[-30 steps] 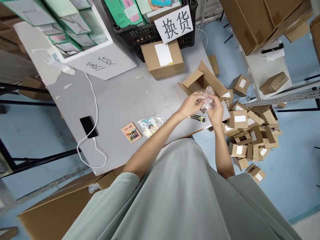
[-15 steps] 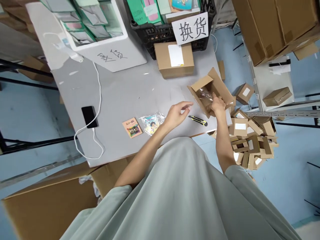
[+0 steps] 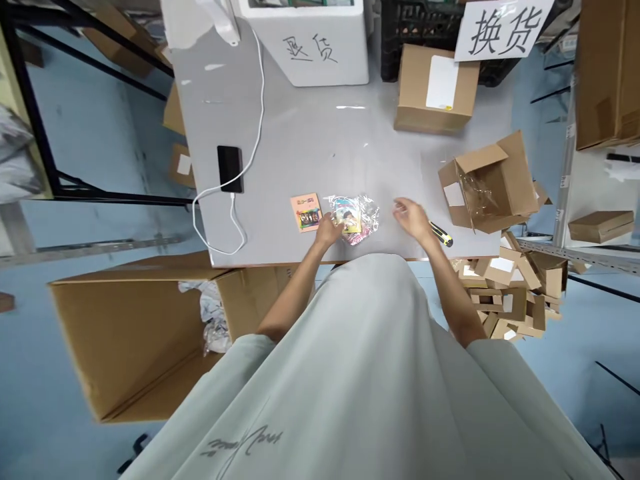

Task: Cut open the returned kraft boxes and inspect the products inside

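My left hand (image 3: 327,231) rests on the near edge of the grey table (image 3: 300,140), its fingers pinching the corner of a clear-wrapped colourful card packet (image 3: 354,215). A small orange card (image 3: 305,211) lies just left of the packet. My right hand (image 3: 411,216) hovers over the table to the right of the packet with fingers loosely curled and nothing in it. A yellow-and-black utility knife (image 3: 442,233) lies by my right wrist. An open small cardboard box (image 3: 487,183) with crumpled clear plastic inside stands at the table's right edge.
A black phone (image 3: 230,168) on a white cable lies at the left. A sealed labelled box (image 3: 436,89), a white foam bin (image 3: 320,47) and a black crate with a sign (image 3: 500,30) stand at the back. Several small boxes (image 3: 510,287) are piled on the floor right; a large open carton (image 3: 135,333) stands left.
My right hand left the crumpled plastic in the open box and drew back toward me. My left hand moved left onto the wrapped card packet. The view swung left and down.
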Action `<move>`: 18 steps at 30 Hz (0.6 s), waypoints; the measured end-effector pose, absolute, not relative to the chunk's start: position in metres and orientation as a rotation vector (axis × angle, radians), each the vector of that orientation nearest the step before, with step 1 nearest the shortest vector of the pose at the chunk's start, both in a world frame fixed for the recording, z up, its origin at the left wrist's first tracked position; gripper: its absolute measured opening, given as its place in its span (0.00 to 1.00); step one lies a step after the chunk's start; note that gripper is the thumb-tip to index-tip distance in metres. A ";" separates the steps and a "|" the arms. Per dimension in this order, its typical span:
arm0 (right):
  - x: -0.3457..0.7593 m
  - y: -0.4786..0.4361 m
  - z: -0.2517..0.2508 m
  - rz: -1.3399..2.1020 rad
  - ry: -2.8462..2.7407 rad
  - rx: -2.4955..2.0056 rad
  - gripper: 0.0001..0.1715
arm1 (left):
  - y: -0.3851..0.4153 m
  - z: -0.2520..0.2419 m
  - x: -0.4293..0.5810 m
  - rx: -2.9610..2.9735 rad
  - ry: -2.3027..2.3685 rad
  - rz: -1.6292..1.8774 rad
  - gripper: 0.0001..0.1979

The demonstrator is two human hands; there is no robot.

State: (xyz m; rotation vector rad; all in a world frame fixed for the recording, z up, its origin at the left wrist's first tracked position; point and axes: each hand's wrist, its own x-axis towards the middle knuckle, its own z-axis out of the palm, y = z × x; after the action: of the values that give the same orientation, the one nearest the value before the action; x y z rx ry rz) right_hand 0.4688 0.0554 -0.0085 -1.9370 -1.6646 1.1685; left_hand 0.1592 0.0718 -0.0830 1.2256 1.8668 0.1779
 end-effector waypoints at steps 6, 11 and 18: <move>0.365 0.054 -0.063 1.677 -1.413 -2.077 0.25 | 0.072 -0.103 0.143 1.183 1.768 0.285 0.29; 0.336 0.044 -0.072 1.685 -1.222 -2.163 0.28 | 0.076 -0.106 0.142 1.146 1.744 0.409 0.29; 0.335 0.028 -0.064 1.782 -0.945 -2.070 0.12 | 0.074 -0.090 0.141 1.028 1.525 0.392 0.18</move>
State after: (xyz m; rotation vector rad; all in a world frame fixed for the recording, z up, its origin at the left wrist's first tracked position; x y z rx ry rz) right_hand 0.3346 0.0275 -0.0635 -2.0701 -0.9448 1.7819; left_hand 0.1412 0.0740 -0.0897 1.0277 1.5248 0.3923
